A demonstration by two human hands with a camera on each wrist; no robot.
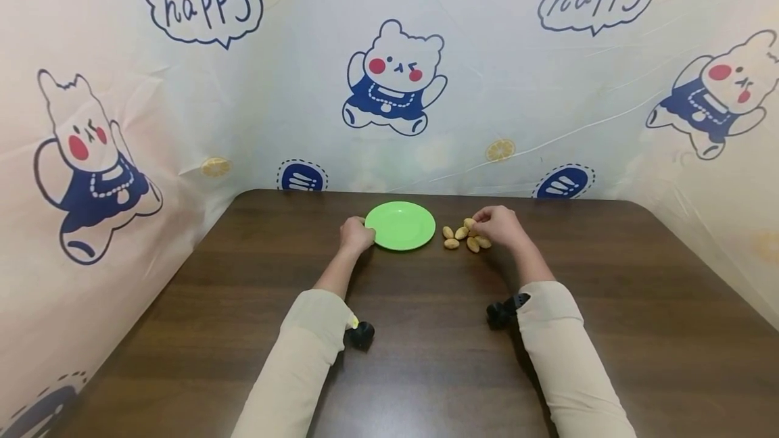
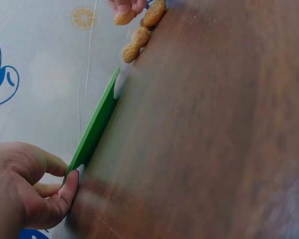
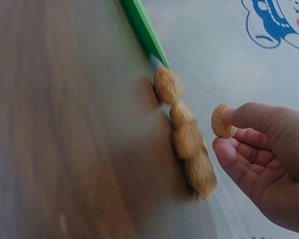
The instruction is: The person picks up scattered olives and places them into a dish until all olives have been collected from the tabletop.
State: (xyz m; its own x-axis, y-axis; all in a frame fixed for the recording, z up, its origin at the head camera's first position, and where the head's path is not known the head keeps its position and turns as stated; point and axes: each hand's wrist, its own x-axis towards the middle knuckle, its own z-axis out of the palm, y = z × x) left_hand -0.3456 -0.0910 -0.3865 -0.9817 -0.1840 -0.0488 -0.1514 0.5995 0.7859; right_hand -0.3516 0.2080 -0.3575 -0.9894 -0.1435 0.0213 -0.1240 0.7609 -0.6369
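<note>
Peanuts (image 1: 461, 233) lie right of the green plate (image 1: 399, 225), "happy" lettered on the backdrop (image 1: 487, 73) beyond it, left hand (image 1: 357, 235) pinching its rim, right hand (image 1: 500, 226) pinching one raised peanut (image 3: 222, 122).

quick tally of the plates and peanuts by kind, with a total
Green plate: 1
Peanuts: about 7 visible, counting the 1 pinched by the right hand; they overlap and that hand may hide others
Total: about 8 visible
</note>
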